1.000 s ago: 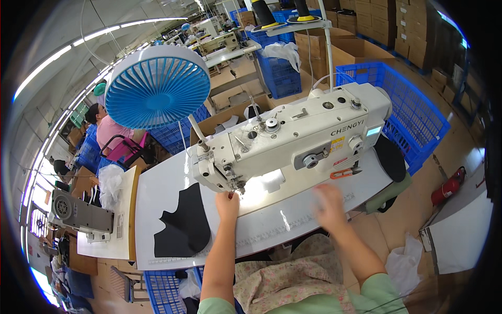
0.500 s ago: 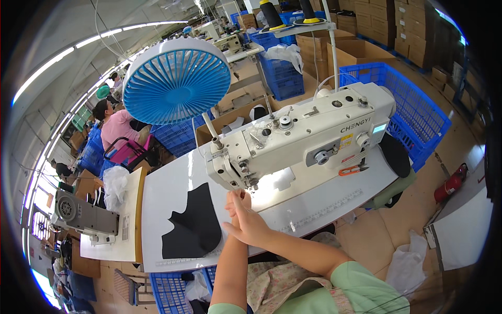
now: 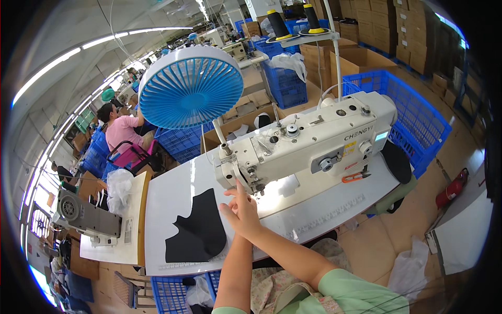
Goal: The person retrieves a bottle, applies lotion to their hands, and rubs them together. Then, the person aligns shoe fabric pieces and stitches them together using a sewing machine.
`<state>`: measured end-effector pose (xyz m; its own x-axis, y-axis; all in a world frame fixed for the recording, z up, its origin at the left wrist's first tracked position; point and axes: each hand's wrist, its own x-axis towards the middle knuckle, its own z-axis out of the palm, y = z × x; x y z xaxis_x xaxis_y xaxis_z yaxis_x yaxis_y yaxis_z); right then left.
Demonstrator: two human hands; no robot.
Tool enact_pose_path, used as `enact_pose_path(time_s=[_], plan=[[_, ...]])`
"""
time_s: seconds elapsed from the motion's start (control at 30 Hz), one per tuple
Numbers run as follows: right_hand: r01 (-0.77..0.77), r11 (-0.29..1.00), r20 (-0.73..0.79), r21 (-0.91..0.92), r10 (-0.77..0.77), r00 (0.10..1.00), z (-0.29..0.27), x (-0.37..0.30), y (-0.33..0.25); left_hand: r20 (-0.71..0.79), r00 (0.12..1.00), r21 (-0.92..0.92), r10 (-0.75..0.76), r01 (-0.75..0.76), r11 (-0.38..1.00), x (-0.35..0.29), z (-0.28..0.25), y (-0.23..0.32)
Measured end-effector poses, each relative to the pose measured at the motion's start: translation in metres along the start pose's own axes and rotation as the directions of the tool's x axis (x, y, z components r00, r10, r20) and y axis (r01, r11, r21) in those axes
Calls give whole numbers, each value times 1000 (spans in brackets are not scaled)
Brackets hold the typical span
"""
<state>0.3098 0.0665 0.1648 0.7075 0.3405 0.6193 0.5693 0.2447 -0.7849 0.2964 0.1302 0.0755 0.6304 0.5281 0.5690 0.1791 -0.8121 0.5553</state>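
Note:
At the needle end of a white sewing machine (image 3: 308, 144), my right hand (image 3: 244, 215) is raised, its index finger stretched up against the lower edge of the machine head and its thumb held apart. I see nothing in it. My left hand (image 3: 230, 193) is mostly hidden behind the right one, close to the needle; its forearm crosses beneath the right wrist. No thread shows clearly at the fingers. Left of both hands, a black cut fabric piece (image 3: 196, 230) with a notched edge lies flat on the white table (image 3: 167, 204).
A blue-and-white fan (image 3: 191, 89) stands over the table's far side. Orange-handled snips (image 3: 354, 178) lie under the machine arm. Black thread cones (image 3: 278, 25) stand above. Blue crates (image 3: 418, 115) flank the table. A second machine (image 3: 86, 214) and a seated person (image 3: 123, 128) are at left.
My right hand has gone from clasped over the left to reaching up at the machine head with the index finger extended. The view has shifted slightly; the fabric piece stays put.

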Motion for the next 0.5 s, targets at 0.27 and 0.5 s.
enact_pose_path(time_s=[0.27,0.5], plan=[[-85,805,52,587,67,996,-2,-3,-6,-26,999,6,23,-23,1000,-1,0,0],[-158,848,109,506,119,987,-30,-5,-6,-152,983,16,106,-104,994,16,15,-4]])
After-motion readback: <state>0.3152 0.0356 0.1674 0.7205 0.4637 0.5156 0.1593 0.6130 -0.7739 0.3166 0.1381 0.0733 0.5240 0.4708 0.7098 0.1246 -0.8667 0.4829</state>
